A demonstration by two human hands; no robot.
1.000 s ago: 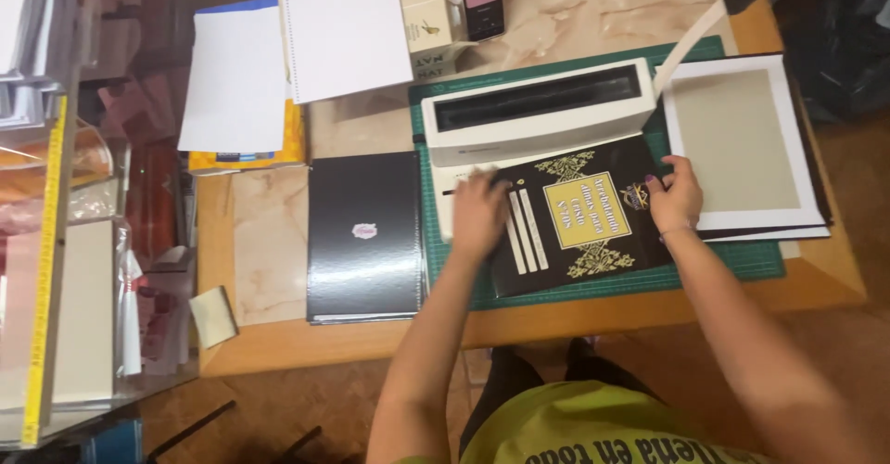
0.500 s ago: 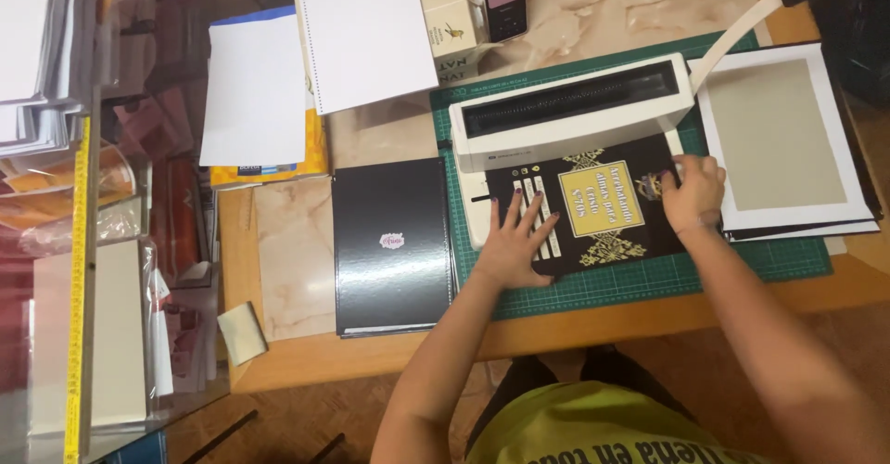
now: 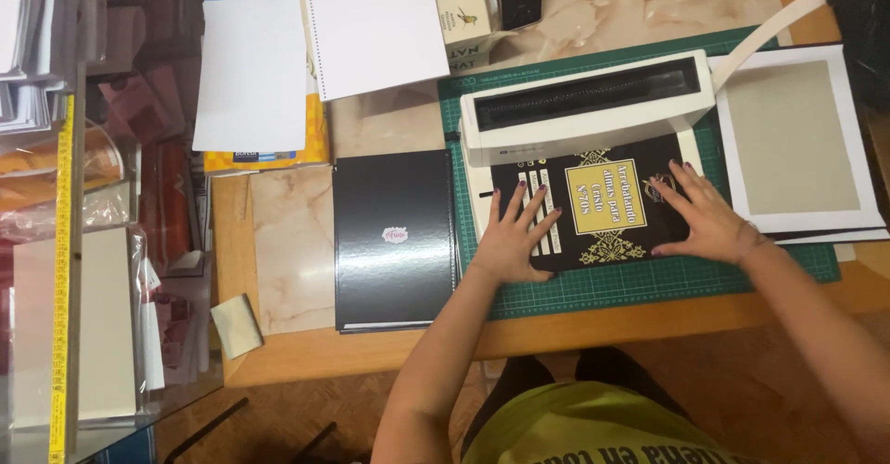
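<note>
A black book cover with a gold label and gold ornaments lies flat on the green cutting mat, its far edge pushed up against the white binding machine. The left hand rests on the cover's left part with fingers spread and flat, grasping nothing; it hides some of the pale stripes there. The right hand lies on the right part the same way, palm down, fingers splayed, covering the cover's right edge and a gold ornament. Whether the cover's far edge sits inside the machine's slot cannot be made out.

Just right of the machine, a white-framed grey board lies partly over the mat, and a white strip runs from it toward the frame's top edge. Left of the mat lies a glossy black notebook on the marble-patterned tabletop. Farther off lie white perforated sheets and a plain white sheet over a yellow pad. A small box is cut off at the top. A yellow measuring tape runs along the left shelf.
</note>
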